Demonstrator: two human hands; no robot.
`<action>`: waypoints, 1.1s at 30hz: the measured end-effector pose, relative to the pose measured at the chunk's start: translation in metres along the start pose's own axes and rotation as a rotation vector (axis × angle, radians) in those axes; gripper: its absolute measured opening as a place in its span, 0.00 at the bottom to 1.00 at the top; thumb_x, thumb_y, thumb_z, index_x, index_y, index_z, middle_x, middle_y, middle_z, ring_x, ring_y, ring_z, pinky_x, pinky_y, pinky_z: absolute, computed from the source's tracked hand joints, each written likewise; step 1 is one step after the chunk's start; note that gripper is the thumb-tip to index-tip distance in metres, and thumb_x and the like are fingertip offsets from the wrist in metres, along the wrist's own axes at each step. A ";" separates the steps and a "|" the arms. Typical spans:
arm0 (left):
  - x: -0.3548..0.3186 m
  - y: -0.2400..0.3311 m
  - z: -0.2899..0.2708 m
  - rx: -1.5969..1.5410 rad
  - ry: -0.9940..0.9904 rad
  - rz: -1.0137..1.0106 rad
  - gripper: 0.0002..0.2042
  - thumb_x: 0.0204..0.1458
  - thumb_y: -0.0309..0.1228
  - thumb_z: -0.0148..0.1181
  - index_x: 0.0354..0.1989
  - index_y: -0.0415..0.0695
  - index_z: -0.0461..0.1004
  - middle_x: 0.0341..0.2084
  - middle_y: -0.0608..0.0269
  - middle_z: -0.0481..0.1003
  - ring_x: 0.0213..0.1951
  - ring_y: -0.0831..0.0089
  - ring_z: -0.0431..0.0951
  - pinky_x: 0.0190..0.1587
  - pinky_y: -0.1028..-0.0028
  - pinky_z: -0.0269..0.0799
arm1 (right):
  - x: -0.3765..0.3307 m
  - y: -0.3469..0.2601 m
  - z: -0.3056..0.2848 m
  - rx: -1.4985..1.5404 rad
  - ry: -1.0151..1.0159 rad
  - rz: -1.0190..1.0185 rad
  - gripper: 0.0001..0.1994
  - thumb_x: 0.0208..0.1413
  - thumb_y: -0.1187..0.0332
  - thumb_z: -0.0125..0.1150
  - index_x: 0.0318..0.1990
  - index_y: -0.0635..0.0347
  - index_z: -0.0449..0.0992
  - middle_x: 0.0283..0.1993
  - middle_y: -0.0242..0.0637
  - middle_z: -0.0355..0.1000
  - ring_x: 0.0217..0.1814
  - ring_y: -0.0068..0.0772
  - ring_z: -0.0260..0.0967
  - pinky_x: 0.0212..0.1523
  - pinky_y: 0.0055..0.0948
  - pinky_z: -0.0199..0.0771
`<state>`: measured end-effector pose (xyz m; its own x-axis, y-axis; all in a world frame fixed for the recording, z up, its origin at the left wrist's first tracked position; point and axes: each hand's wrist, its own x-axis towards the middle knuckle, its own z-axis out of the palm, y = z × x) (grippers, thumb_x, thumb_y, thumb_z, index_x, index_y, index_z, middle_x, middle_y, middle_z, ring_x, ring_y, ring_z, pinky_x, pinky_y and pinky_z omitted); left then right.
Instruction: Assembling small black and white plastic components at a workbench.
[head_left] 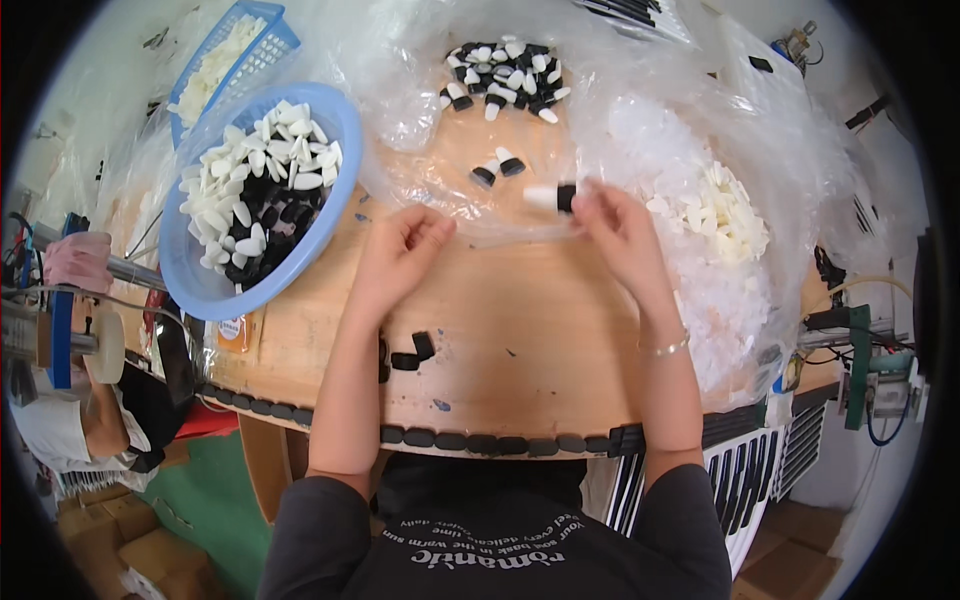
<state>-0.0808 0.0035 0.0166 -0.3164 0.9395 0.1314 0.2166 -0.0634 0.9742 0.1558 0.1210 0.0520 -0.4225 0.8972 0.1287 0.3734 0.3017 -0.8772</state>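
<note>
My right hand (622,235) is closed, its fingertips on a small piece with a white, flat tongue-like end and a black block-like end (566,197). My left hand (408,248) is above the table with its fingers curled in toward the thumb. Whether anything is in them cannot be made out. Just beyond the hands, a few black-and-white pieces (510,163) lie on clear plastic sheeting (400,130). Farther back is a heap of similar pieces (500,75). Loose black blocks (405,361) sit on the table beside my left forearm.
A blue basin (345,190) of white and black parts stands at left, before a blue basket (285,35) of white parts. White pieces (725,215) are piled on plastic at right. Black blocks (482,444) line the table's near edge. Another person's arm (103,420) shows at far left.
</note>
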 end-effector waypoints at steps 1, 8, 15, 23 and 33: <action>0.005 -0.004 -0.006 -0.018 0.001 0.014 0.10 0.54 0.32 0.59 0.28 0.36 0.75 0.16 0.78 0.66 0.20 0.89 0.59 0.22 0.84 0.54 | 0.001 -0.001 0.003 0.003 -0.007 0.003 0.16 0.56 0.67 0.61 0.47 0.69 0.74 0.31 0.34 0.75 0.33 0.20 0.72 0.32 0.20 0.72; 0.004 0.005 -0.014 0.100 0.013 -0.064 0.11 0.56 0.32 0.58 0.28 0.36 0.74 0.18 0.75 0.67 0.23 0.88 0.63 0.25 0.84 0.57 | -0.030 0.026 -0.001 -0.034 -0.142 -0.010 0.14 0.54 0.68 0.62 0.44 0.68 0.76 0.29 0.32 0.75 0.29 0.15 0.68 0.29 0.19 0.68; -0.004 0.003 0.000 0.202 -0.066 -0.018 0.09 0.55 0.31 0.57 0.28 0.37 0.74 0.16 0.76 0.66 0.20 0.89 0.60 0.22 0.83 0.53 | -0.051 0.041 0.024 0.033 -0.400 0.030 0.09 0.53 0.72 0.61 0.39 0.69 0.77 0.25 0.30 0.73 0.27 0.18 0.69 0.28 0.18 0.69; -0.006 0.008 0.013 0.294 -0.163 -0.002 0.08 0.55 0.30 0.57 0.30 0.37 0.75 0.17 0.74 0.69 0.21 0.88 0.62 0.23 0.82 0.57 | -0.058 0.047 0.035 -0.084 -0.342 -0.190 0.10 0.49 0.67 0.63 0.35 0.66 0.77 0.23 0.41 0.73 0.22 0.34 0.70 0.27 0.30 0.70; -0.008 0.008 -0.002 -0.087 0.109 0.113 0.05 0.56 0.25 0.57 0.34 0.36 0.75 0.22 0.72 0.71 0.26 0.87 0.68 0.29 0.85 0.63 | 0.086 0.014 0.067 -0.228 0.134 -0.584 0.07 0.48 0.75 0.56 0.34 0.65 0.77 0.30 0.46 0.74 0.32 0.45 0.73 0.34 0.37 0.73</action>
<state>-0.0781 -0.0047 0.0236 -0.3940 0.8828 0.2558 0.1777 -0.1999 0.9636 0.0695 0.1810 0.0195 -0.5079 0.5922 0.6256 0.2853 0.8009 -0.5265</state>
